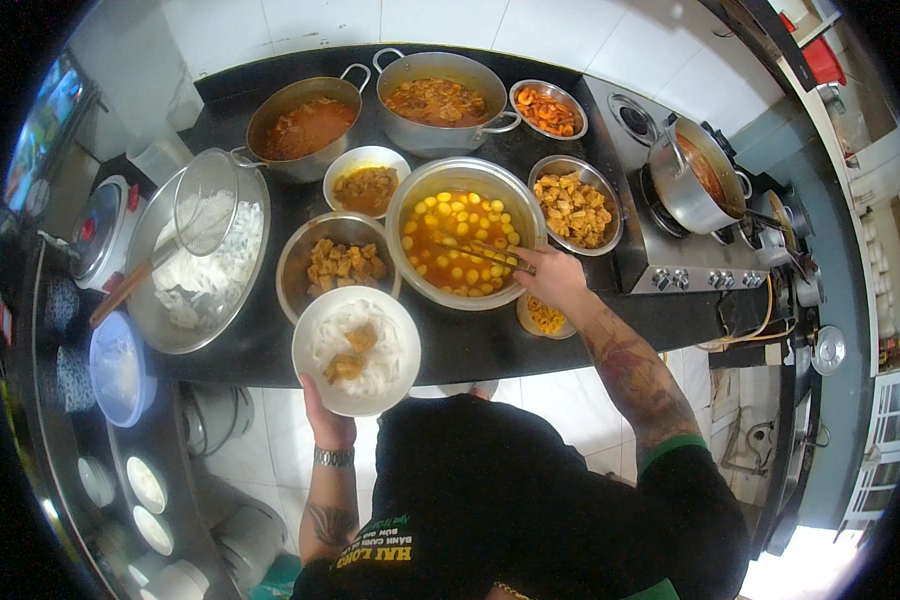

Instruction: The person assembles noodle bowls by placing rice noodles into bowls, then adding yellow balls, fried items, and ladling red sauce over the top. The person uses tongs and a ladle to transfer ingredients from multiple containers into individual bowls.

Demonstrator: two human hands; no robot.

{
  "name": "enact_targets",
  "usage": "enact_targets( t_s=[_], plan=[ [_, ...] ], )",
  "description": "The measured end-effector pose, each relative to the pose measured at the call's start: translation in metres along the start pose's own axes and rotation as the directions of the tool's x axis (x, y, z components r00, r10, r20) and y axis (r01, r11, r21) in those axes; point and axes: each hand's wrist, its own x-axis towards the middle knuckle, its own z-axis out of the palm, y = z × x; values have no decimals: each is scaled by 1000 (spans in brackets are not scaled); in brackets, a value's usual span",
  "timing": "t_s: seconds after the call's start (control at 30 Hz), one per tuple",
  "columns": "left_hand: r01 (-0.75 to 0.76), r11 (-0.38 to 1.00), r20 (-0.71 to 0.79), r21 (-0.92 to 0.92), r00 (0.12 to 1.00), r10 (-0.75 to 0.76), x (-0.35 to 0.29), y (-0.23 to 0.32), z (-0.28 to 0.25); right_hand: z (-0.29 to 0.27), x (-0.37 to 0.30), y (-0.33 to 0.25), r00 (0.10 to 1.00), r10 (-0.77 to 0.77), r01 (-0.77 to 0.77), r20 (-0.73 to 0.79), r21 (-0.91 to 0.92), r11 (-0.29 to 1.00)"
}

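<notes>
My left hand (pixel 330 420) holds a white bowl (pixel 405 350) from below, near the counter's front edge. White noodles (pixel 370 340) lie in it with a few browned chunks (pixel 350 355) on top. In my right hand (pixel 555 275) is a pair of thin brown tongs (pixel 485 252), its tips reaching into a big steel pot (pixel 402 262). That pot holds orange broth with many small yellowish round eggs (pixel 450 222); whether the tips grip one is too small to tell. Left of it stands a steel bowl of brown chunks (pixel 345 265).
Further back are two stew pots (pixel 305 165) (pixel 450 140), a white bowl of sauce (pixel 368 208), and steel bowls of carrots (pixel 550 108) and golden chunks (pixel 573 205). At left, a strainer (pixel 207 205) rests over a noodle basin (pixel 200 345). A pot with a ladle (pixel 685 185) sits on the stove (pixel 695 280).
</notes>
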Motion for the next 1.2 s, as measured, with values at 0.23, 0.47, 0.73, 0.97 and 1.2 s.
enact_targets(
  t_s=[0.23, 0.47, 0.73, 0.97, 1.2],
  plan=[
    [9, 999, 28, -47, 1000, -8, 4, 2, 5, -14, -12, 16, 998, -5, 16, -69, 160, 987],
    [52, 996, 29, 70, 998, -54, 19, 9, 30, -77, -47, 7, 994, 112, -103, 9, 471, 876],
    [82, 996, 157, 22, 984, -85, 31, 10, 66, -122, -73, -44, 981, -162, 30, 105, 745, 666],
    [76, 996, 205, -45, 977, -66, 26, 19, 70, -126, -80, -57, 959, -273, 278, -78, 455, 846],
    [101, 993, 183, -55, 979, -90, 20, 24, 69, -128, -90, -61, 950, -296, 311, -100, 199, 929]
  ],
)
